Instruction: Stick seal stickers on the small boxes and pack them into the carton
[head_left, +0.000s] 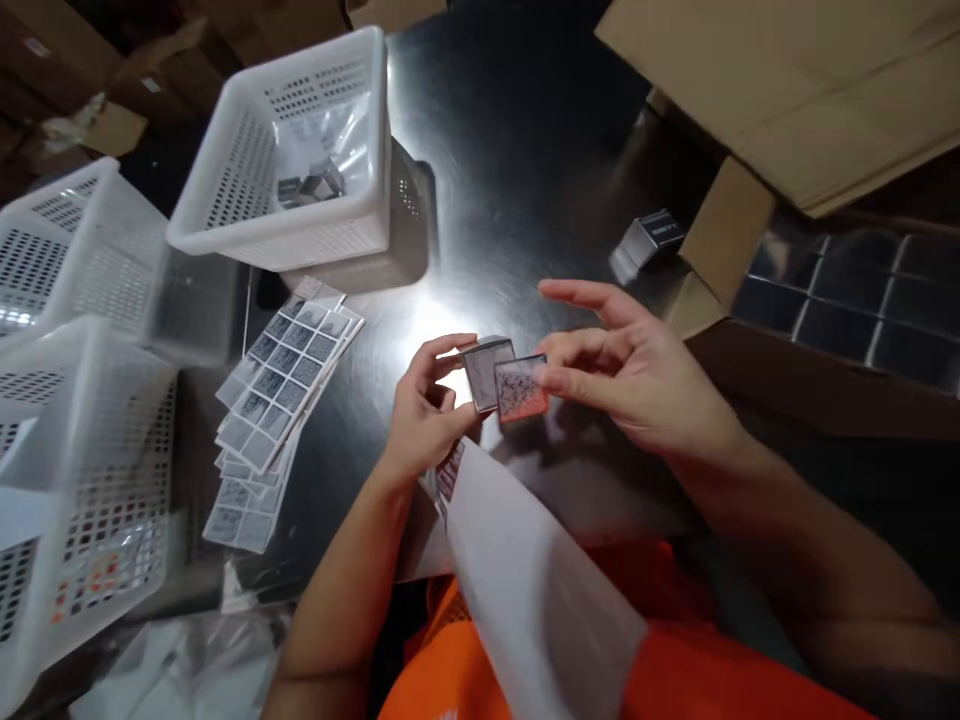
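Observation:
My left hand (430,410) grips a small square box (484,372) by its sides, its pale flat face turned up toward me. Between the thumb and fingers of my right hand (637,370) is a small square sticker (520,388), see-through with dark speckles and a reddish lower edge. The sticker overlaps the right side of the box in view; whether they touch I cannot tell. Below my left hand, a white backing sheet (532,570) lies across my lap and the table edge, with dark squares at its upper end.
Sheets of square stickers (281,370) lie fanned on the metal table (495,120). A white basket (277,235) holding small boxes stands behind, with more baskets (97,400) at left. One small box (651,240) sits near an open carton (727,225) packed with boxes at right.

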